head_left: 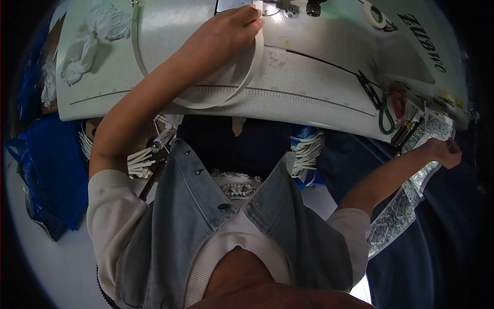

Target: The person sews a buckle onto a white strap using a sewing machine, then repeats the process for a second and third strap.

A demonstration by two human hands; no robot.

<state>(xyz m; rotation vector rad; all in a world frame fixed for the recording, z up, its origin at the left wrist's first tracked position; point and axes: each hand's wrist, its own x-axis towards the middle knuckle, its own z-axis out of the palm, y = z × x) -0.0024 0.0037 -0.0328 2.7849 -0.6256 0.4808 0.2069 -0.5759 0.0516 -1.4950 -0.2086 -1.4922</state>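
My left hand (234,31) is at the sewing machine's needle plate, at the top of the view, with its fingers pinched on a white strap (254,62). The strap loops down over the machine table and back up on the left. Over on the right, my right hand (446,153) is curled closed beside a strip of silver patterned material (396,216). Whatever its fingers hold, if anything, is hidden.
Green-handled scissors (386,116), black thread snips (368,87) and a red-handled tool (398,103) lie at the table's right. A white tape roll (374,14) sits behind them. Bundled white straps (309,152) hang below the table edge; crumpled plastic (82,54) lies left.
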